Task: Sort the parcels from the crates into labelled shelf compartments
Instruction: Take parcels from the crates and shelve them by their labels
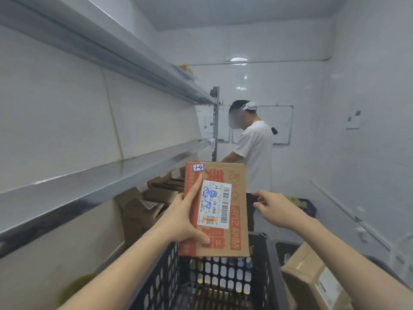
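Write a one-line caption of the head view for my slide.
Left hand holds a labelled parcel above a black crate; right hand hovers beside it, open, next to metal shelves.

At the far end of the narrow room, a person point(254, 151) in a white T-shirt, turned mostly away, head bowed, arms reaching down in front. Around the head, a white strap point(250, 106); on the back of the shoulder, a small black clip point(274, 130). Behind, on the end wall, a framed whiteboard point(279, 124), with sheets of paper point(206, 121) further left. Higher up, the bright glare of a lamp point(239, 59). On the white tiled right wall point(368, 86), a small pale panel point(353, 119) and, lower, a slanting rail point(335, 202). Bottom left, a blurred yellow-green shape point(76, 287), not identifiable.
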`<state>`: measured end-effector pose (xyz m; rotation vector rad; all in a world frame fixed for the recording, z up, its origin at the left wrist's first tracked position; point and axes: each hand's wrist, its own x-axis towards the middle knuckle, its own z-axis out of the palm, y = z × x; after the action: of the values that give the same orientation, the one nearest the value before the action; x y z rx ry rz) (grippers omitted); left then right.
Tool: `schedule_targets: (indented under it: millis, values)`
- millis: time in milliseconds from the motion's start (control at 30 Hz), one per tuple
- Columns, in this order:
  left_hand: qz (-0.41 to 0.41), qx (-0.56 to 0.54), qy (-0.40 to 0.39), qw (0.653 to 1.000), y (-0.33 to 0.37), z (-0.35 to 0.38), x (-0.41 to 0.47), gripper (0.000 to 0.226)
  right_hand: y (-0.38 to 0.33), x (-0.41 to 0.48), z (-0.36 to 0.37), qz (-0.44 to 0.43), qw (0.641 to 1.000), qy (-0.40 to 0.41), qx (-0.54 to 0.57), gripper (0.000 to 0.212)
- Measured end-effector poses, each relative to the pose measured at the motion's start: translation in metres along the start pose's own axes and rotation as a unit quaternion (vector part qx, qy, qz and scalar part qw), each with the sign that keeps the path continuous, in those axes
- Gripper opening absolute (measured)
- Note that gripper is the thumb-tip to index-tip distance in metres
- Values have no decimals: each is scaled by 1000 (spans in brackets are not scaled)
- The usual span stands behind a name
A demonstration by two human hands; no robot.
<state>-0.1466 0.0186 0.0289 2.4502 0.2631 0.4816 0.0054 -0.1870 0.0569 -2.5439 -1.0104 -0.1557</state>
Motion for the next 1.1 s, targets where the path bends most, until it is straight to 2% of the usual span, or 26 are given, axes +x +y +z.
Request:
schedule_targets:
  millis: [133, 333, 467, 733, 1100]
  values:
    - [-6, 8, 17, 1000, 9, -14, -29, 143, -9, -20, -12, -15, 999, 10, -30, 51]
    - [-2, 14, 23, 1000, 23, -26, -71, 142, -26, -56, -17, -14, 993, -52, -108, 60]
    - [-1, 22, 18, 1000, 32, -32, -105, 144, -39, -86, -21, -15, 991, -38, -125, 61]
    - [-2, 7, 14, 1000, 49, -38, -173, 143, -63, -160, -26, -8, 994, -50, -102, 61]
    - [-35, 23, 76, 996, 98, -58, -261, 139, -78, -215, -53, -72, 993, -66, -64, 63]
